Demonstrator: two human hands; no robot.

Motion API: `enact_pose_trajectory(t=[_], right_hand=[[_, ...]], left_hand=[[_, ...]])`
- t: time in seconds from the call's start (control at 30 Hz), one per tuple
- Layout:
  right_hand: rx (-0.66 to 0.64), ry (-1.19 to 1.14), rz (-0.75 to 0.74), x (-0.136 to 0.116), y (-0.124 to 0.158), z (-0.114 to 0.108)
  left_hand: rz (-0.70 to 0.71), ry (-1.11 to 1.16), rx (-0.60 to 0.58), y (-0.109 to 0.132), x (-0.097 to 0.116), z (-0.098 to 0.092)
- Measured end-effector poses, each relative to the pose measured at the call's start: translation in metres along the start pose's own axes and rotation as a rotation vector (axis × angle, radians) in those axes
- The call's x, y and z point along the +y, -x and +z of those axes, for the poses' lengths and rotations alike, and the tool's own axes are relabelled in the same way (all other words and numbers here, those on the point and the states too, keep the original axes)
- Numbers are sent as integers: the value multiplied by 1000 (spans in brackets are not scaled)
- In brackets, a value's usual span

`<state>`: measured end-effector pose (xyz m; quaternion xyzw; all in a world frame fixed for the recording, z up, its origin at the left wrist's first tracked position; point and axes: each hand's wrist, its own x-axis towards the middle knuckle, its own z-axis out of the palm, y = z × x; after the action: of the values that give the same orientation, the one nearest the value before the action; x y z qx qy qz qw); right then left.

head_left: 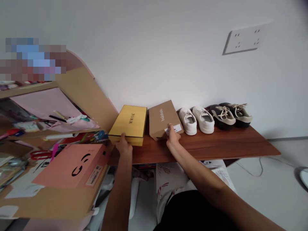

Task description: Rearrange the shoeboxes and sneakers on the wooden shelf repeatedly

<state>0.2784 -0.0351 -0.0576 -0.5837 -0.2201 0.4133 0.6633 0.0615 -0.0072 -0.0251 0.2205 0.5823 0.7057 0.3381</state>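
My grasp is partly hidden from view: my left hand (pixel 124 147) clasps the flat yellow cardboard box (pixel 128 122), my right hand (pixel 173 138) the flat brown cardboard box (pixel 161 119).

Boxes number three: one yellow box (pixel 130 123), one brown box (pixel 163 119), one pink box (pixel 73 163). Shoes number four: two white shoes (pixel 205 121) and two dark shoes (pixel 224 119). There are two hands, one left hand (pixel 124 148) and one right hand (pixel 173 137), plus one wooden tabletop (pixel 231 147) and one socket panel (pixel 246 39).
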Motion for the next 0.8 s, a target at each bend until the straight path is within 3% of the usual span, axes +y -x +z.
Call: enact_pose_trajectory(t=[0.1,0.17,0.23,0.33,0.43,0.67,0.73,0.8], right_hand=[[192,234,-357,-10,19,-10],[85,497,-642,-17,27,-16],[-85,772,-825,-20,30,-19],[-247,1087,-899,-12,25,-22],[-325,1267,-919,5,14,-27],[-368,1287,-1020,39,8,-32],[-346,1187,-1076,39,15,-35],[-298,1070,-1137,34,22,-45]], left_hand=[[454,-357,-70,14,0,-12],[674,-689,-208,19,0,-19],[799,-959,-405,20,-4,-24],[886,-1219,-579,18,-17,-29],[949,-1341,-582,8,-33,-35],[1104,-1321,-764,-13,-53,-49],[1118,-1214,-744,-13,-54,-52],[1104,-1108,-586,-8,-51,-51]])
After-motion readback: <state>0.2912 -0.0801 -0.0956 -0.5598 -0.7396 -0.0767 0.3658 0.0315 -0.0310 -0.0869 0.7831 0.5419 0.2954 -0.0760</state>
